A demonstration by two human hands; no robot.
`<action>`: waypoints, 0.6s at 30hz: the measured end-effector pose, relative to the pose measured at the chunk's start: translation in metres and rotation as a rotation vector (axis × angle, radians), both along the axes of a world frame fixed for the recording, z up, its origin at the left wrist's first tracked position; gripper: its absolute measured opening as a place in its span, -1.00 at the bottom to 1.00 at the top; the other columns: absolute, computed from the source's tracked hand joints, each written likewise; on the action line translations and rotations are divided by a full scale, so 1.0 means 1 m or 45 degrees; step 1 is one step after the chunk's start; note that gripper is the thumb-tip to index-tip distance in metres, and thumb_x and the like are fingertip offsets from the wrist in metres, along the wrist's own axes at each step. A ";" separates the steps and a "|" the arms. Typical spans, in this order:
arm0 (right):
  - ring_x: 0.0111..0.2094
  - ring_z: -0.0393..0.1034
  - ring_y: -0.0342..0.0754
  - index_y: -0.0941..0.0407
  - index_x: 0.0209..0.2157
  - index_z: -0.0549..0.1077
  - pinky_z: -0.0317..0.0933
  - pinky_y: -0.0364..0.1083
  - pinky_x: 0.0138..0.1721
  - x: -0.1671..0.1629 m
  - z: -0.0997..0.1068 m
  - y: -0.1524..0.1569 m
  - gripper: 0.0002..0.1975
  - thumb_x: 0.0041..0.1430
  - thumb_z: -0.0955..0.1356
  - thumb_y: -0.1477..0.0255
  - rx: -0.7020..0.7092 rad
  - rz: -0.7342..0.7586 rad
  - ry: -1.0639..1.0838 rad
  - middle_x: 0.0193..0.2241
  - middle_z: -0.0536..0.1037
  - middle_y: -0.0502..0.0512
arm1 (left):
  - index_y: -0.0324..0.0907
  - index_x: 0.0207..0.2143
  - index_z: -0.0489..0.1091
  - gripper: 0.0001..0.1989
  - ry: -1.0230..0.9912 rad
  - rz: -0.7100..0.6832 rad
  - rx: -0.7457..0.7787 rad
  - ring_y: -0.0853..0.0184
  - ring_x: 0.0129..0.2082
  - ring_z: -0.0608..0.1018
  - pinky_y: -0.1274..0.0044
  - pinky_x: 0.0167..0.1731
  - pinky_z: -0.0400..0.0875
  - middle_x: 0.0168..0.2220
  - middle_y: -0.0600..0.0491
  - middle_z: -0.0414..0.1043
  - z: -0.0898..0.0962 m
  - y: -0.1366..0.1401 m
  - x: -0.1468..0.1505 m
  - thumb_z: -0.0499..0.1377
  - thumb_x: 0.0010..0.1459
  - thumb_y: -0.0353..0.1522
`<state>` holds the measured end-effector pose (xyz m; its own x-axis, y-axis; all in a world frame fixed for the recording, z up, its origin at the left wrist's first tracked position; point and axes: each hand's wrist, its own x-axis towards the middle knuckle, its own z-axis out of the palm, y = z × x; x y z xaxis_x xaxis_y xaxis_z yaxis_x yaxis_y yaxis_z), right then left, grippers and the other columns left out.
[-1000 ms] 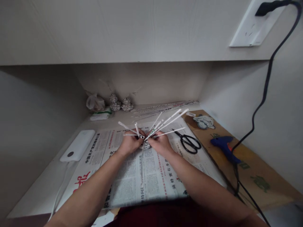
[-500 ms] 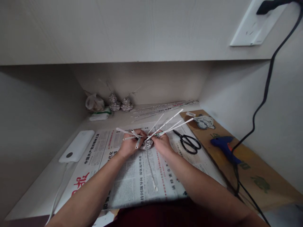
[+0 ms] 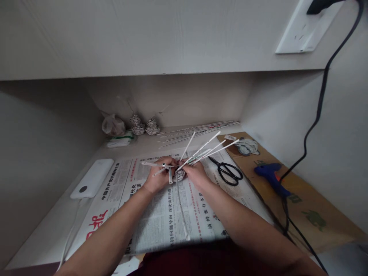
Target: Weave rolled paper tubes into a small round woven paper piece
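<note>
My left hand (image 3: 158, 175) and right hand (image 3: 197, 175) clamp a small, ridged woven piece (image 3: 180, 176) between them, thin white tubes (image 3: 202, 148) fanning outward, over flat printed newspaper (image 3: 159, 218). To the right lie black loop-handled scissors (image 3: 230, 179); far left stand two knobbly, coiled gourd shapes (image 3: 137, 125).

Black scissors (image 3: 219, 165) are lying on the spread newspaper (image 3: 155, 218), and a white device (image 3: 95, 176) is resting at its left edge. A blue glue gun (image 3: 268, 171) is sitting on brown cardboard (image 3: 304, 199) at the right, while a black cord (image 3: 320, 100) is hanging from the white wall socket (image 3: 296, 40)
</note>
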<state>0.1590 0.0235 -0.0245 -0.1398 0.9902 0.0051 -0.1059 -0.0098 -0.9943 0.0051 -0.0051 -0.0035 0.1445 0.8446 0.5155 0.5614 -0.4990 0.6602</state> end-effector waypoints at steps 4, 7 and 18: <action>-0.50 0.41 -0.08 0.11 -0.52 0.48 0.25 -0.15 -0.46 -0.004 -0.002 0.000 -0.85 -0.10 0.40 0.32 -0.008 -0.048 0.070 -0.56 0.53 -0.03 | -0.16 -0.47 0.43 -0.92 0.030 0.040 0.013 0.27 -0.32 0.55 0.46 -0.21 0.39 -0.38 0.01 0.55 0.000 0.000 0.001 0.16 0.04 -0.46; -0.52 0.38 -0.09 0.11 -0.51 0.47 0.25 -0.15 -0.46 -0.006 -0.004 0.001 -0.89 -0.15 0.39 0.37 -0.038 -0.079 0.079 -0.59 0.50 -0.06 | -0.16 -0.47 0.41 -0.92 0.012 0.083 0.011 0.29 -0.35 0.54 0.48 -0.25 0.40 -0.41 0.03 0.53 0.000 0.000 0.003 0.14 0.03 -0.48; -0.40 0.45 -0.04 0.08 -0.40 0.46 0.35 -0.07 -0.27 -0.003 -0.012 0.002 -0.90 -0.01 0.35 0.38 0.191 -0.081 -0.170 -0.47 0.56 -0.01 | -0.17 -0.30 0.49 -0.90 -0.059 0.224 -0.130 0.28 -0.32 0.59 0.50 -0.23 0.46 -0.33 0.02 0.58 -0.009 0.002 0.005 0.20 0.12 -0.38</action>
